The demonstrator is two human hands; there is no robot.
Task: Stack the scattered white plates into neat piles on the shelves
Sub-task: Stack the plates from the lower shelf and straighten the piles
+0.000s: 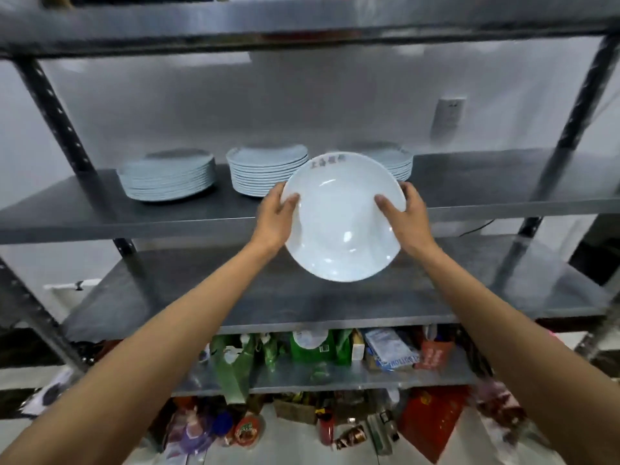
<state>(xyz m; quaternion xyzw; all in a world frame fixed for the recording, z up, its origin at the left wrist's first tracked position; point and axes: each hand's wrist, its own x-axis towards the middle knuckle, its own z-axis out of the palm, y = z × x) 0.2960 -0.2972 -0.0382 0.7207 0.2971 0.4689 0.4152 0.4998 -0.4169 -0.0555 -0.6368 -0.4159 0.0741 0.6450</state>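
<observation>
I hold a white plate [342, 219] with grey lettering on its far rim, tilted toward me in front of the metal shelves. My left hand [275, 218] grips its left edge and my right hand [404, 218] grips its right edge, thumbs on the plate's face. Behind it, three piles of white plates stand on the upper shelf [100, 213]: a left pile [167, 177], a middle pile [265, 171] and a right pile [397, 162] partly hidden by the held plate.
The shelf below [235, 297] is a bare metal sheet. Lower shelves hold green bags [235, 360], boxes and packets, with bottles and a red bag [432, 417] on the floor. Perforated uprights [53, 105] frame both sides. A wall socket [449, 112] sits behind.
</observation>
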